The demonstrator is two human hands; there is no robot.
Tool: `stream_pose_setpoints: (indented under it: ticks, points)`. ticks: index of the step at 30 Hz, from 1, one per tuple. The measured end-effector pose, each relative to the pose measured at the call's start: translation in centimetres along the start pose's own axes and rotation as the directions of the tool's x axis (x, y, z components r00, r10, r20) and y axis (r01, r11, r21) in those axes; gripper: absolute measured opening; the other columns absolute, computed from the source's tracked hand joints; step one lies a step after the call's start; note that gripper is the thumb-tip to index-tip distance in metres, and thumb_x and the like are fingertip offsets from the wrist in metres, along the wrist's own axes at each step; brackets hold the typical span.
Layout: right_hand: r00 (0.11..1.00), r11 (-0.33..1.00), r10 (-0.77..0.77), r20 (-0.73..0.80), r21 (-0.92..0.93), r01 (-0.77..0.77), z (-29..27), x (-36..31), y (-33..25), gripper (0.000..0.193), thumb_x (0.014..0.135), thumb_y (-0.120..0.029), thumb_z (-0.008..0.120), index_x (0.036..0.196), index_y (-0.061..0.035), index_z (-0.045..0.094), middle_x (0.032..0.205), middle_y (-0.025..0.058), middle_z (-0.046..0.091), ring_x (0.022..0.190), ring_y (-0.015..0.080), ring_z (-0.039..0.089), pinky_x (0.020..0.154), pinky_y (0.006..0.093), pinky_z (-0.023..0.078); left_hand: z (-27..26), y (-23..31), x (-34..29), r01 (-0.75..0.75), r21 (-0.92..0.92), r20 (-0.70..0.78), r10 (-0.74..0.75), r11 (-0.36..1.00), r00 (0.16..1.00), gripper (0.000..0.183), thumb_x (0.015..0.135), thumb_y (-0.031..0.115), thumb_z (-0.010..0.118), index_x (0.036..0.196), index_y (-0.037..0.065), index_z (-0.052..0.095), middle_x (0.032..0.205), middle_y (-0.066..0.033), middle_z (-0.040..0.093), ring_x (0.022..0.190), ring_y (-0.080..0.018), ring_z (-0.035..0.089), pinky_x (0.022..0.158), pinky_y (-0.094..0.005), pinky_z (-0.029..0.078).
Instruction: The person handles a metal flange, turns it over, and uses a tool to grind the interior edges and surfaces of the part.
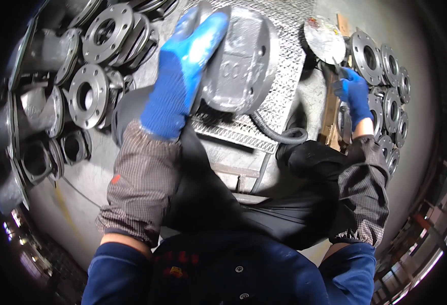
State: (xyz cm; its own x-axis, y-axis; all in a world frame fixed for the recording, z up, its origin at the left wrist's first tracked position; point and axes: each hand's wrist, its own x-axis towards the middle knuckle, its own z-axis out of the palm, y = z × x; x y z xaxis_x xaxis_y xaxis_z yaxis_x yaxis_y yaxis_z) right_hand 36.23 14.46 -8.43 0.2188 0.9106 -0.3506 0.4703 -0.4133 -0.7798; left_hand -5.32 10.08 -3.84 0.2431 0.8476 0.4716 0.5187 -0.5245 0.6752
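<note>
My left hand (183, 68), in a blue coated glove, is closed on the left flange of a grey cast-metal valve body (233, 63). The casting sits over the patterned metal bench top in front of me, with raised lettering and bolt holes on the side I see. Off to the right, my gloved right hand (354, 91) is closed around a thin tool (337, 65), whose kind I cannot make out. The tool's tip is close to a round whitish plate (325, 40) smeared with grey and a little red.
Several grey flanged castings (88, 96) are stacked on the left. More flanged castings (368, 58) stand at the right beside a wooden board (329, 114). A ribbed grey hose (279, 136) curls off the patterned metal bench top (284, 76) near my knees.
</note>
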Motion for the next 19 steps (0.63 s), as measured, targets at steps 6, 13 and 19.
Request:
stream_pose_setpoints:
  ticks: [6, 13, 19]
  points:
    - [0.832, 0.761, -0.538, 0.133, -0.347, 0.548, -0.4, -9.1, -11.3, 0.041, 0.084, 0.003, 0.050, 0.124, -0.0053, 0.058, 0.096, 0.0089, 0.068, 0.071, 0.0117, 0.062, 0.063, 0.0230, 0.050, 0.6, 2.0, 0.8, 0.191, -0.279, -0.098, -0.226, 0.941, 0.969, 0.055, 0.087, 0.025, 0.060, 0.136, 0.013, 0.039, 0.131, -0.0217, 0.046, 0.121, -0.0309, 0.047, 0.100, -0.0356, 0.040]
    - [0.551, 0.098, -0.685, 0.476, -0.690, 0.717, 3.7, -18.2, -19.9, 0.039, 0.082, 0.003, 0.053, 0.111, -0.0177, 0.066, 0.092, 0.0094, 0.067, 0.079, 0.0221, 0.065, 0.068, 0.0296, 0.051, 1.8, 1.6, 0.9, 0.372, -0.680, -0.054, -0.549, 0.632, 0.834, 0.044, 0.088, 0.022, 0.057, 0.129, 0.010, 0.044, 0.123, -0.0199, 0.050, 0.113, -0.0298, 0.050, 0.094, -0.0350, 0.042]
    - [0.543, -0.364, -0.512, 0.665, -0.741, 0.564, 2.6, -26.0, -19.5, 0.031, 0.079, -0.006, 0.057, 0.106, -0.0189, 0.066, 0.076, 0.0054, 0.060, 0.068, 0.0214, 0.060, 0.055, 0.0321, 0.047, 3.4, 2.2, 2.2, 0.352, -0.766, -0.023, -0.570, 0.539, 0.822, 0.036, 0.089, 0.018, 0.055, 0.122, 0.007, 0.049, 0.116, -0.0184, 0.054, 0.106, -0.0289, 0.053, 0.089, -0.0346, 0.044]
